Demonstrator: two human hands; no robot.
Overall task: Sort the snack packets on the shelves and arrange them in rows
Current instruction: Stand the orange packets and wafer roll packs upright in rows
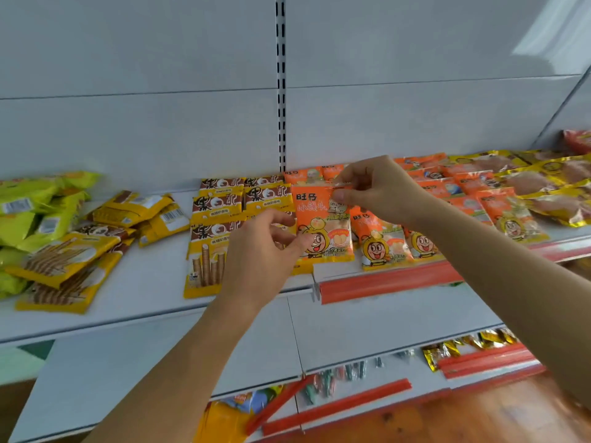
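Note:
An orange snack packet [315,215] with a cartoon face is held upright above the shelf front. My right hand [374,190] pinches its top edge. My left hand [265,251] pinches its lower left corner. Behind and to the right lie rows of the same orange packets [447,190]. Left of it, yellow and brown wafer-roll packets [217,225] lie in columns. A loose heap of the same wafer packets [73,260] sits farther left, beside green-yellow packets [28,212].
The white shelf [153,282] has a red price rail [383,282] on its right section. Yellow packets with brownish contents [543,180] fill the far right. Lower shelves hold small wrapped sweets [332,375] and gold packets [463,346]. A loose red rail strip [278,407] hangs below.

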